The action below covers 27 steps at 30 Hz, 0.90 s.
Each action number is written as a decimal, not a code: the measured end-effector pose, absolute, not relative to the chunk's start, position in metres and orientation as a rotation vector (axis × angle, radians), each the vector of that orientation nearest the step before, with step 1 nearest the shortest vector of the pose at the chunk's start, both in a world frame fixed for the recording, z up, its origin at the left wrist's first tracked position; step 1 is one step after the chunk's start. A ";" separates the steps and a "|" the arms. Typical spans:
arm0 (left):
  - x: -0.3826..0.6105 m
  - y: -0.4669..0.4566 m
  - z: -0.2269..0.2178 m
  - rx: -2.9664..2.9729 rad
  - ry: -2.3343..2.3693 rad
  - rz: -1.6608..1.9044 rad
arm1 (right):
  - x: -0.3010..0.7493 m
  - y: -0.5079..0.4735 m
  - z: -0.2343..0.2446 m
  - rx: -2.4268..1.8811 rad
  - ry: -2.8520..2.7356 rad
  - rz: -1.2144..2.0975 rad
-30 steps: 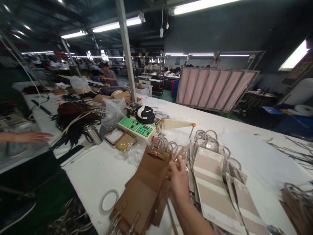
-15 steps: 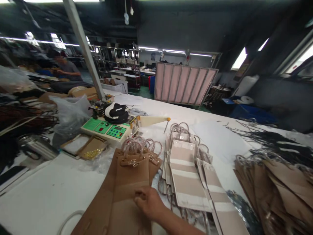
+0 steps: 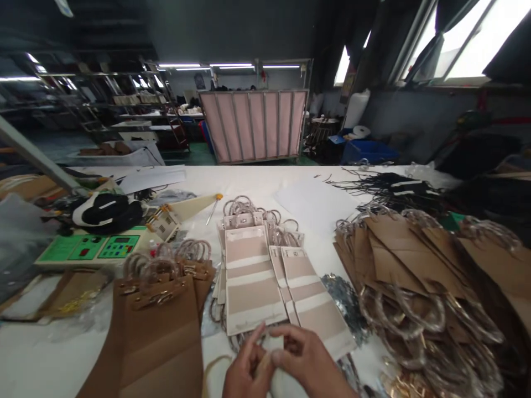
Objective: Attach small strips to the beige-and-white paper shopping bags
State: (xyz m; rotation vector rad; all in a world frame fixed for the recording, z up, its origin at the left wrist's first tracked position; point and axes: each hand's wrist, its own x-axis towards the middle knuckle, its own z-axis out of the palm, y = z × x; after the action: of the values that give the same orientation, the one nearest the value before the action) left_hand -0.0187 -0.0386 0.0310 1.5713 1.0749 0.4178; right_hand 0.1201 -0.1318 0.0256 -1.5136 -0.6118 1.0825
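My left hand and my right hand meet at the bottom middle of the view, fingertips pinched together on a small pale piece that they mostly hide. Just beyond them lies a stack of beige and white striped bag panels with ring handles. A stack of brown bag panels with clear handles and gold clasps lies left of my left hand. A big heap of brown panels with handles spreads to the right of my right hand.
On the white table a green control box and a black and white cap sit at the left. Black cords lie at the far right. A pink panelled cart and a blue bin stand beyond the table.
The view has swung right, away from the co-worker. My right hand left the brown stack and came to the bottom middle, where my left hand now joins it on a pale piece.
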 end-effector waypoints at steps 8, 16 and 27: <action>0.105 -0.054 0.065 1.848 0.728 0.195 | 0.242 -0.174 0.062 -1.497 -0.650 0.994; 0.164 -0.043 0.057 1.709 0.535 0.070 | 0.314 -0.174 0.058 -1.657 -0.880 0.833; 0.196 -0.016 0.021 2.191 0.681 0.071 | 0.356 -0.127 0.032 -2.026 -1.271 0.740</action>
State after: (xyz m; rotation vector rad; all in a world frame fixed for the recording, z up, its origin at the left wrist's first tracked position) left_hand 0.1964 -0.0161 0.0207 2.1908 0.6809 0.0715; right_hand 0.3564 -0.1271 0.0324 -2.0260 -1.2711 0.7395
